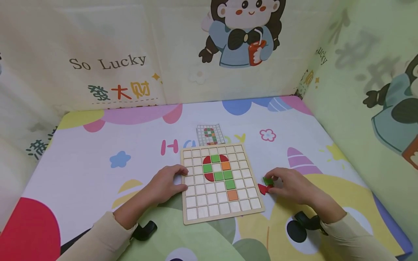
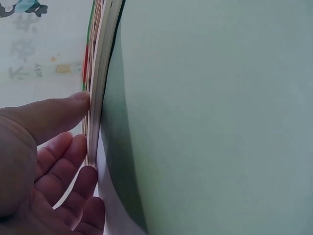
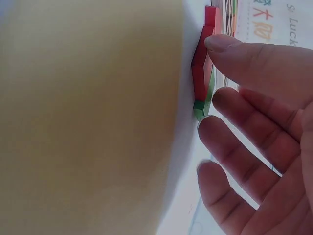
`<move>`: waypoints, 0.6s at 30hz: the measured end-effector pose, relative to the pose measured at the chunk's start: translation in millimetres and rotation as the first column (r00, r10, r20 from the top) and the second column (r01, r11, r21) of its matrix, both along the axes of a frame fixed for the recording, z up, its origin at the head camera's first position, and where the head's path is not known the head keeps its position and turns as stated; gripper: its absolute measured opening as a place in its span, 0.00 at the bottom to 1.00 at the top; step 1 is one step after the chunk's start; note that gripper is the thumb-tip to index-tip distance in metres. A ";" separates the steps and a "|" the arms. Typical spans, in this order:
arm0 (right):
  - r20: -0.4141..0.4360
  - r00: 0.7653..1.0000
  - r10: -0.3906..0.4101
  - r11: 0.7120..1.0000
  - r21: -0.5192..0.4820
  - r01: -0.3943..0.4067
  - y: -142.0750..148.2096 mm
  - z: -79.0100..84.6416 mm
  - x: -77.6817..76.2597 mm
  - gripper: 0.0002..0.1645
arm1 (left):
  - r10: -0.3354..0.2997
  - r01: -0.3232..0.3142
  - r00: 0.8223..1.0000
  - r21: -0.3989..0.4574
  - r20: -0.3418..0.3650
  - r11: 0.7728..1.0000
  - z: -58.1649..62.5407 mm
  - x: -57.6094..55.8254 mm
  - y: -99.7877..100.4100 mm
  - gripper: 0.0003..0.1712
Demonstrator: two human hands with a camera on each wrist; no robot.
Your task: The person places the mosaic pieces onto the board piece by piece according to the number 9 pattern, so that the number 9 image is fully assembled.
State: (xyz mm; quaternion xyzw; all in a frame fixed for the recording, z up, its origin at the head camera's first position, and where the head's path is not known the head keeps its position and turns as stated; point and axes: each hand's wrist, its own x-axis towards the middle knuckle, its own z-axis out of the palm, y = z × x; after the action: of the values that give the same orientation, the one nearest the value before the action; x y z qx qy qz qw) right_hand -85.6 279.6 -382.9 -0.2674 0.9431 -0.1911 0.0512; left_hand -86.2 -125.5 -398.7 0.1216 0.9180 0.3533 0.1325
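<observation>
A wooden grid board (image 1: 225, 216) lies on the table, with red, green and orange tiles forming a figure like a 9. My left hand (image 1: 166, 185) rests at the board's left edge. In the left wrist view the thumb (image 2: 78, 98) and fingertips touch that edge without wrapping round it. Right of the board, my right hand (image 1: 290, 183) is over a few loose pieces. Its thumb (image 3: 225, 44) touches a red piece (image 3: 199, 49), and its other fingers are spread beside a green tile (image 3: 199, 107). The green tile (image 1: 268, 181) lies by red pieces (image 1: 262, 189).
Behind the board lies a sheet (image 1: 200, 136) printed with a grid and a similar coloured figure. A patterned cloth (image 1: 143, 130) covers the table. Printed curtains (image 1: 176, 54) hang at the back and sides. Dark wrist devices (image 1: 145, 231) sit on both forearms.
</observation>
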 end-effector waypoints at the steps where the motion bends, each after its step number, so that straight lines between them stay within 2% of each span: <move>1: 0.001 1.000 0.000 1.000 0.002 0.000 -0.1 0.0 -0.3 0.19 | 0.001 -0.001 1.000 0.000 0.001 1.000 0.2 0.0 0.0 0.23; 10: 0.024 0.999 -0.023 1.000 -0.001 0.023 -2.7 0.9 -3.1 0.16 | 0.002 -0.002 1.000 0.005 0.007 1.000 -0.5 -0.6 -0.3 0.23; 18: -0.028 0.999 -0.035 0.999 -0.011 0.035 -4.1 -4.2 -4.6 0.18 | -0.003 0.003 1.000 0.006 0.002 1.000 -0.6 -0.7 -0.5 0.22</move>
State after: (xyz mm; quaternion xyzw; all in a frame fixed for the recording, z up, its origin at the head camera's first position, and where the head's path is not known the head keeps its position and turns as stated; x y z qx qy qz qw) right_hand -90.2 275.5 -387.1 -0.2537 0.9473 -0.1930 0.0332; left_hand -86.8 -126.0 -399.2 0.1232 0.9167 0.3559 0.1337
